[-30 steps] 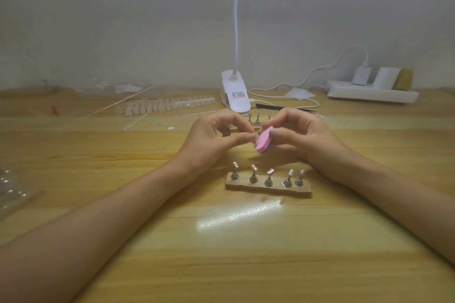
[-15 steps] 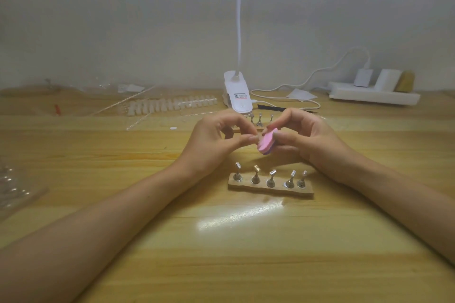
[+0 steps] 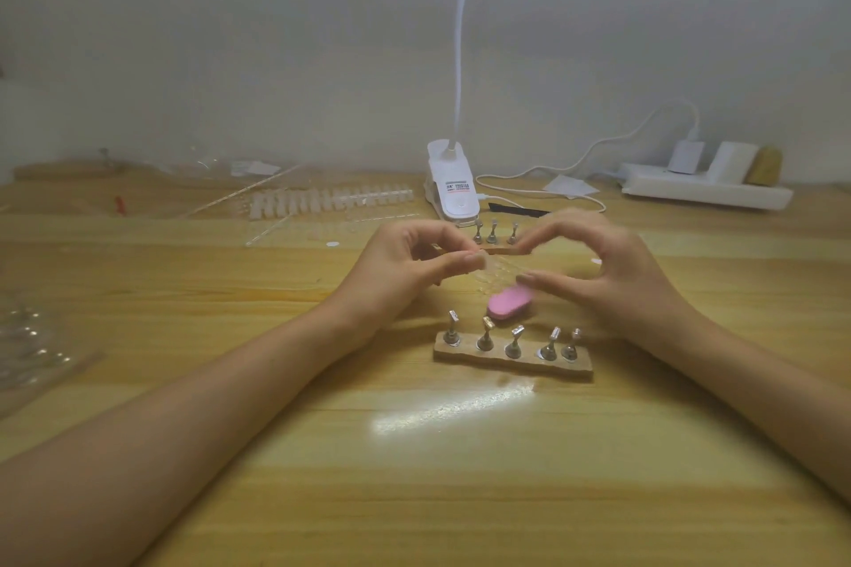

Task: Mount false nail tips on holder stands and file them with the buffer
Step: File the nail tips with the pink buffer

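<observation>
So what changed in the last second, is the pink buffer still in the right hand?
No. The pink buffer has dropped from the right hand and now sits low by the near holder stand. The right hand has opened. The left hand still pinches a clear nail tip. Both stands, lamp base unmoved.

We see the pink oval buffer (image 3: 510, 300) low over the wooden table, just behind the near holder stand (image 3: 512, 357), a wooden strip with five tilted metal pegs, all bare. A second holder stand (image 3: 495, 239) sits farther back with three pegs showing. A clear false nail tip (image 3: 490, 265) is blurred; a row of pale nail tips (image 3: 329, 201) lies at far left.
</observation>
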